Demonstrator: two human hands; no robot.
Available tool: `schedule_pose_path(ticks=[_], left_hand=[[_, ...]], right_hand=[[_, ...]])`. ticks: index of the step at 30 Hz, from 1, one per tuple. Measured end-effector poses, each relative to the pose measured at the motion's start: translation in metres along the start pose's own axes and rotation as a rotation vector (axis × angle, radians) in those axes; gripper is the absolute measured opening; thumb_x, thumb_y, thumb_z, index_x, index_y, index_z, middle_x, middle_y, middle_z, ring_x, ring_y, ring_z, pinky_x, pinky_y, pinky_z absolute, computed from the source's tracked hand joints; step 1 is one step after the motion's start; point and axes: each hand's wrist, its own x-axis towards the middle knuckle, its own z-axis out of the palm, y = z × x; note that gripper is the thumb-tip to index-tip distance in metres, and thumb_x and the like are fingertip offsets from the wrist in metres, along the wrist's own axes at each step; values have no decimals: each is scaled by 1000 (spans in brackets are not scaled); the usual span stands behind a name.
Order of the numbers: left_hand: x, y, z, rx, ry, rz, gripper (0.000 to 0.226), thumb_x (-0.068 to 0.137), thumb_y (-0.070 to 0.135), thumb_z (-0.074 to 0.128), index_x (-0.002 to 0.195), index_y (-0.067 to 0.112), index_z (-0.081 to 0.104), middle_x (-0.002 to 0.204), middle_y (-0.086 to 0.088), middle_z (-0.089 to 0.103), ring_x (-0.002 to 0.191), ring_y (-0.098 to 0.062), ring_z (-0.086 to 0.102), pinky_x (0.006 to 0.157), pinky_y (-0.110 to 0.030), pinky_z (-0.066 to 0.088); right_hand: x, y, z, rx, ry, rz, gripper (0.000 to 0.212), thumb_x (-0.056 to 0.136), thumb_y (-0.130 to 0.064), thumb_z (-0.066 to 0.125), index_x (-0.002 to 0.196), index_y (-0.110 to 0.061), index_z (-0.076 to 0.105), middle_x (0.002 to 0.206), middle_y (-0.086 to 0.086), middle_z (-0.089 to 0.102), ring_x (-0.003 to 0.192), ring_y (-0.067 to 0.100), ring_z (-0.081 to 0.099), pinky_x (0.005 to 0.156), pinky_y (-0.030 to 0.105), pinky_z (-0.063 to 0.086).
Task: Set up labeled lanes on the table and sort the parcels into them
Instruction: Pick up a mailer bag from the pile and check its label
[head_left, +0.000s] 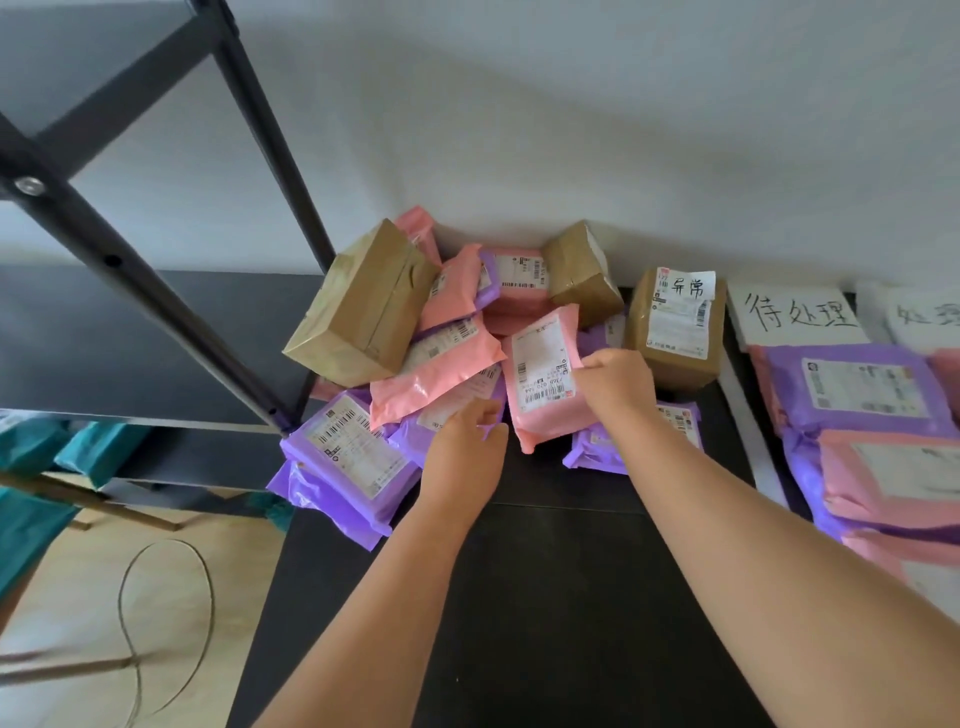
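With right hand (618, 387), grips pink mailer (545, 379) by its right edge, fingers curled round it. Holds it tilted, label up, over near side of pile (452, 332). Reaches left hand (465, 441) into pile's near edge, fingers curled against purple mailer (408, 439); cannot tell whether gripping or only touching. At far left of table (545, 597), against wall (571, 130): that pile, pink and purple mailers heaped with brown boxes. Just right of it, box (675, 332) bearing a handwritten label. Beyond white tape (748, 431), at the back, sign (800, 317) with handwritten characters; nearer, stack (852, 426) of purple and pink mailers. Further right, second sign (919, 317), cut off by frame edge. Left of table, black shelf (156, 291); on floor below, looped cable (166, 613).
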Motion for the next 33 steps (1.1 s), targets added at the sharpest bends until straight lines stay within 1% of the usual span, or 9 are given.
schedule_pose_path(ticks=[3,6,12,17,20,23,27,31,33], left_hand=[[-13,7,-7,-57,23,22,32,98,21,53,129,22,60,122,4,63,105,-10,57,80,-23,41],[-29,17,-15,-98,37,64,31,98,19,54,128,21,61,121,4,63,104,-9,56,84,-25,43],[-76,40,-32,-80,74,217,31,97,18,54,127,24,61,126,8,63,112,-10,57,85,-25,43],[-114,59,-44,30,217,544,37,94,12,59,128,24,62,133,8,59,113,-8,54,84,-16,34],[-132,71,-52,84,324,778,41,85,0,67,123,13,67,127,-3,65,118,-25,57,93,-28,42],[-144,79,-54,192,405,993,48,68,-10,77,113,5,72,114,-9,71,105,-36,62,87,-39,49],[-154,91,-53,327,486,1141,42,60,-9,80,98,9,77,98,-6,75,91,-34,66,80,-42,53],[-169,107,-50,396,614,1116,26,57,-2,86,71,18,77,68,3,69,71,-27,60,73,-32,33],[-176,114,-45,380,640,1086,21,59,1,86,65,17,76,60,3,65,65,-27,58,69,-33,35]], right_hand=[[-27,5,-14,102,79,-28,24,92,-15,62,112,-14,73,111,2,70,98,19,61,74,32,51],[-56,9,-31,171,128,-56,19,93,-14,61,108,-14,73,104,-1,69,92,15,59,63,24,43],[-120,4,-75,233,244,-162,12,91,-15,64,97,-17,74,92,-3,72,87,16,68,63,24,47],[-179,-3,-103,109,358,-383,7,91,-17,69,92,-12,74,90,-6,65,81,11,60,60,13,37],[-204,-7,-114,9,453,-519,5,86,-8,73,88,-5,76,91,3,64,86,16,53,66,10,34],[-223,-10,-127,-24,436,-608,5,85,-4,73,89,-5,77,91,7,68,88,17,52,73,2,33],[-243,-16,-144,-32,444,-734,3,83,-7,75,85,-6,77,89,6,69,91,24,58,76,17,36],[-249,-20,-163,-119,556,-944,6,77,-5,75,81,-8,77,85,6,69,89,29,62,85,36,48],[-248,-17,-173,-162,615,-980,18,74,5,75,87,-8,78,95,9,70,99,35,64,89,47,52]])
